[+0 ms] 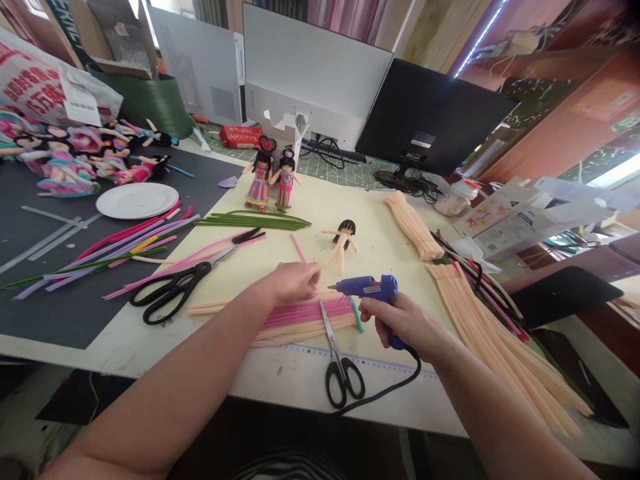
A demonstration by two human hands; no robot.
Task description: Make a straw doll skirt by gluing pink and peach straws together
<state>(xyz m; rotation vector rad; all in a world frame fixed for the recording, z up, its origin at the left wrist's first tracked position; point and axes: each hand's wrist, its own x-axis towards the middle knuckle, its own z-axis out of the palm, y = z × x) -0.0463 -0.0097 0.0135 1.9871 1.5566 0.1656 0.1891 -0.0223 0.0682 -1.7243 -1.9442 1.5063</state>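
My right hand (403,320) is wrapped round the handle of a blue glue gun (367,287), its nozzle aimed left at my other hand. The fingers of my left hand (297,280) are pinched together just short of the nozzle; what they hold is too small to make out. Just beyond the hands lies a small doll (343,240) with black hair and a bare peach body. Beneath them, pink pipe cleaners (300,315) rest between peach ones. Small black-handled scissors (337,360) lie on top of these, near the ruler markings (385,365).
Large scissors (183,283) and coloured pipe cleaners (120,247) lie left, near a white plate (137,201). Two dressed dolls (273,177) stand at the back. Peach bundles (480,320) lie right. The glue gun's cord (390,390) trails along the front edge. Finished dolls (65,157) are heaped far left.
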